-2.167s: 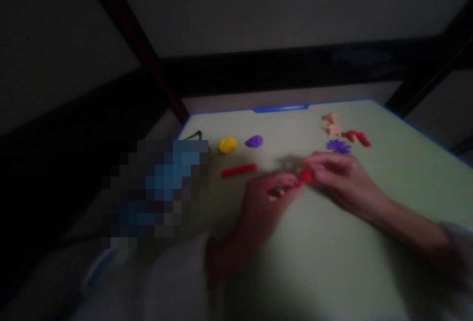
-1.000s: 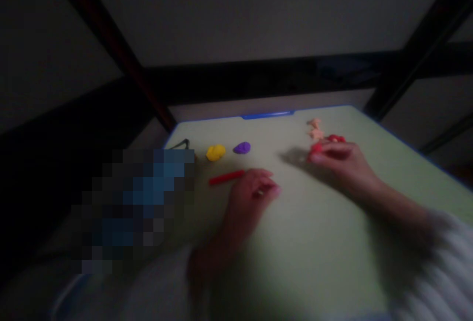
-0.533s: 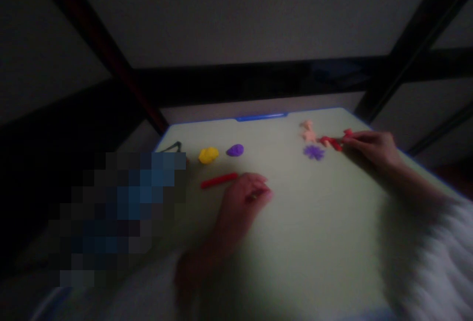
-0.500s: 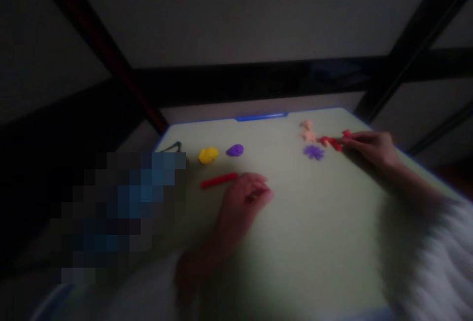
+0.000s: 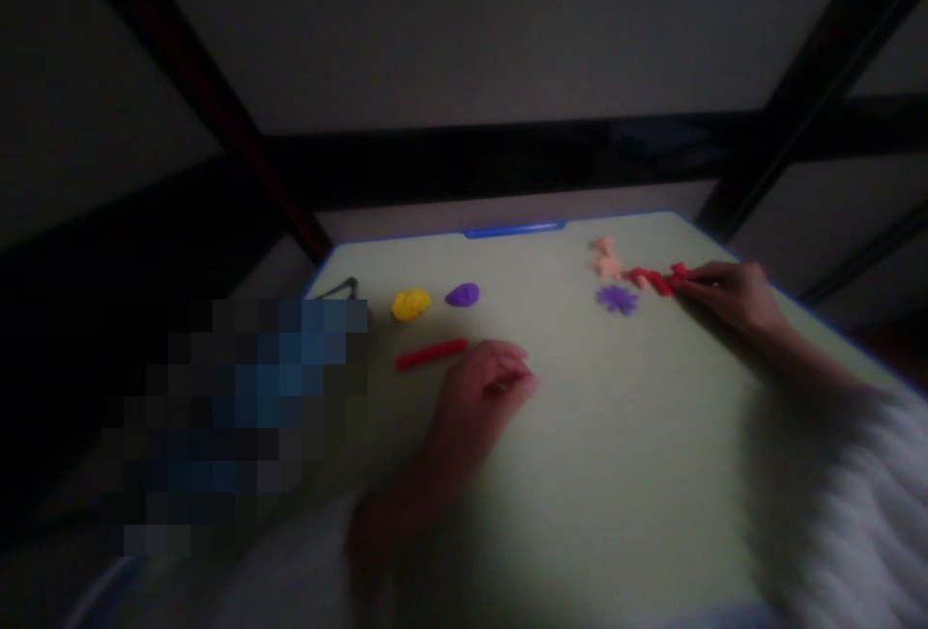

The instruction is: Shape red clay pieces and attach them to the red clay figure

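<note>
My right hand (image 5: 736, 296) pinches a small red clay piece (image 5: 680, 273) at the right side of the table. Other red clay pieces (image 5: 651, 279) lie just left of its fingertips, with a bit of peach among them. Farther left are peach clay shapes (image 5: 607, 265) and a spiky purple clay piece (image 5: 618, 299). Over the middle of the table my left hand (image 5: 487, 392) is curled, thumb and fingertips together; what it holds, if anything, I cannot make out. A red clay stick (image 5: 432, 354) lies beside its knuckles.
A yellow clay lump (image 5: 411, 304) and a purple clay lump (image 5: 463, 295) lie beyond the red stick. The pale table (image 5: 580, 513) has a blue edge and a blue handle (image 5: 514, 229) at the back. Something pixelated covers the left side.
My right hand has lowered the small red piece slightly, bringing it against or close to the other red pieces. My left hand has hardly moved.
</note>
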`<state>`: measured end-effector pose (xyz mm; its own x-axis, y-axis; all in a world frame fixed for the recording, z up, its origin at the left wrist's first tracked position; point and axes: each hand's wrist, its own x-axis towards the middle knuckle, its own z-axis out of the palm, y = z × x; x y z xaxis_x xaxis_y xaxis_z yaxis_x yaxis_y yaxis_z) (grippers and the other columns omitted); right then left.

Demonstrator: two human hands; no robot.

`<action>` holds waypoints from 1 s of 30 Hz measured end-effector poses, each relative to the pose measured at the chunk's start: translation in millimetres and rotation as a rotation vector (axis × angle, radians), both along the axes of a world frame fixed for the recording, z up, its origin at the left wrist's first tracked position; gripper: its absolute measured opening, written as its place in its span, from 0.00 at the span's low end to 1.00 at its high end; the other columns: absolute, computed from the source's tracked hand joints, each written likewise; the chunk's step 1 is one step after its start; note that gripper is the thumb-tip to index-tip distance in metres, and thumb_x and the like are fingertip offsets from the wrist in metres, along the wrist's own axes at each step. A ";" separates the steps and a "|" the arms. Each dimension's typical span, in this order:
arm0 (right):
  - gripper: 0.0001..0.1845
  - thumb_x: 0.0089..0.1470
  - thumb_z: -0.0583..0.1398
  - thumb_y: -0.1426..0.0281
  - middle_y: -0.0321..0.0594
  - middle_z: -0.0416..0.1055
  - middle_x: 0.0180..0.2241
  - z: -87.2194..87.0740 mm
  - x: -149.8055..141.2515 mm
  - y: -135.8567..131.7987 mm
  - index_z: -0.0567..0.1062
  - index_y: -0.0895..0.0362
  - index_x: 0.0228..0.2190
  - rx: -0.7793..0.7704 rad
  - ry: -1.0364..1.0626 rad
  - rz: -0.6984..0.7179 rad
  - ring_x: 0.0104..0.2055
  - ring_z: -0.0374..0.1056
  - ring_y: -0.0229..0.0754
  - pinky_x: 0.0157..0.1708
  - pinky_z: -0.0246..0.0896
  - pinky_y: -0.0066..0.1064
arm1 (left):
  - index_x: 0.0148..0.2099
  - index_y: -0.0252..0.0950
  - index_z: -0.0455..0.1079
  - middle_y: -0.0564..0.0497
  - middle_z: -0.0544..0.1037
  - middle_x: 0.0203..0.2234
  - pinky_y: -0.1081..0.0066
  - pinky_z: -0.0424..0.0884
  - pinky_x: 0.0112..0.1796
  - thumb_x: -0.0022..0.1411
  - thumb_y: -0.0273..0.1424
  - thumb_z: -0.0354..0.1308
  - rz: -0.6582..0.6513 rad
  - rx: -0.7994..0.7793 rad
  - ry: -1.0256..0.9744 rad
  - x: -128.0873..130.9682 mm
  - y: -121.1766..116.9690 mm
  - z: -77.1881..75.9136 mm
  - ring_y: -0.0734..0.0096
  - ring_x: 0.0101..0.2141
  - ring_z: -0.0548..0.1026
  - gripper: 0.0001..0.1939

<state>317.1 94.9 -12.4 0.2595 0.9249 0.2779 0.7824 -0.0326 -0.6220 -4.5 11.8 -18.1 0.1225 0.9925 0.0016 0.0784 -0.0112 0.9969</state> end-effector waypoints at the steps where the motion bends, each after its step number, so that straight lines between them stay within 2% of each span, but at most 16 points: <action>1: 0.20 0.39 0.63 0.60 0.48 0.75 0.27 -0.1 0.3 0.2 0.79 0.65 0.29 -0.001 -0.009 0.000 0.27 0.65 0.42 0.26 0.54 0.31 | 0.33 0.33 0.66 0.53 0.72 0.24 0.75 0.67 0.29 0.46 0.25 0.59 0.002 -0.006 -0.003 0.3 -0.2 0.6 0.75 0.27 0.71 0.09; 9: 0.23 0.39 0.61 0.57 0.48 0.75 0.27 -1.6 2.6 2.6 0.79 0.66 0.27 -0.023 -0.050 0.016 0.25 0.63 0.41 0.25 0.53 0.31 | 0.32 0.34 0.66 0.53 0.72 0.24 0.75 0.66 0.28 0.46 0.25 0.59 -0.003 0.002 0.022 0.7 -0.4 0.1 0.75 0.26 0.71 0.08; 25: 0.16 0.37 0.63 0.63 0.45 0.75 0.27 -3.3 3.7 4.0 0.79 0.63 0.26 -0.041 -0.046 -0.013 0.26 0.65 0.41 0.27 0.54 0.31 | 0.33 0.34 0.66 0.53 0.72 0.24 0.74 0.66 0.29 0.47 0.27 0.58 -0.014 0.021 0.049 0.7 -1.1 0.3 0.75 0.26 0.71 0.08; 30: 0.17 0.37 0.63 0.60 0.45 0.75 0.26 0.1 1.1 0.9 0.78 0.62 0.25 -0.041 -0.029 -0.011 0.26 0.64 0.41 0.26 0.54 0.32 | 0.33 0.34 0.66 0.53 0.72 0.24 0.74 0.67 0.30 0.47 0.27 0.59 -0.017 0.008 0.035 0.4 -1.9 2.0 0.74 0.26 0.71 0.08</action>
